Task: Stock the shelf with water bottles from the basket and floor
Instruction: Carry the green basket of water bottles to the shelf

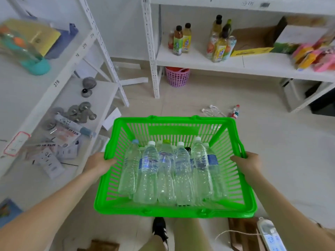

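A single wide-angle view looks from the person's head, forward and steeply down along both forearms. The green basket (174, 212) sits close below the lens at mid-frame, with the left hand (98, 164) and right hand (248, 164) gripping its side rims. Beyond it lies the floor (181, 105), then a white shelf (199, 62) well ahead and another shelf unit (27, 84) along the left edge.

Pink perforated bin (177, 78), cardboard box (252, 39) — open, white power strip (272, 236)
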Motion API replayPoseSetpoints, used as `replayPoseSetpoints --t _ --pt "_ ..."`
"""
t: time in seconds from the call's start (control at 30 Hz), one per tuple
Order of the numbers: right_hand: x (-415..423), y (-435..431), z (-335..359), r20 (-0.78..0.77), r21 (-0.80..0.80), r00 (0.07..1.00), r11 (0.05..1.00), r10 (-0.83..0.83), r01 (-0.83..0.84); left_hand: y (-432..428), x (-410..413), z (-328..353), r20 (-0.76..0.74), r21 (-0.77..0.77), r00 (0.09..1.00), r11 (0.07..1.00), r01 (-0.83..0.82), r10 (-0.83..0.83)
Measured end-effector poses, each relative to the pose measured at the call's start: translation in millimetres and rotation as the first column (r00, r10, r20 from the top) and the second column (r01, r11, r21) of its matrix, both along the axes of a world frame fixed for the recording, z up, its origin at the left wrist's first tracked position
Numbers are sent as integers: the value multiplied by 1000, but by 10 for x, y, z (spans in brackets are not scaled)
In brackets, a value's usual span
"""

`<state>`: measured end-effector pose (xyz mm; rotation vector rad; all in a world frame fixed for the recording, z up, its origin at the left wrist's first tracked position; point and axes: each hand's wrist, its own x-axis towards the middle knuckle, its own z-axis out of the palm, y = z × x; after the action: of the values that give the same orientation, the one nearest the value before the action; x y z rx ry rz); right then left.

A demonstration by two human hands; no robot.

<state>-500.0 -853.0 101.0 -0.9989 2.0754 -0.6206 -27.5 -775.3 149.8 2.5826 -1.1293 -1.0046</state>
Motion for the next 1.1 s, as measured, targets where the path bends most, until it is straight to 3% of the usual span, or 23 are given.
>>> replayPoseSetpoints --t 0.57,1.1 --pt "-287 -2702 -184 -82 68 995 996 -48 53 -3078 -308 -397 13 84 994 991 105 -106" --pt "109 -4848 -1399 -113 172 992 985 49 -29 -5270 122 -1726 56 144 991 983 116 -125"
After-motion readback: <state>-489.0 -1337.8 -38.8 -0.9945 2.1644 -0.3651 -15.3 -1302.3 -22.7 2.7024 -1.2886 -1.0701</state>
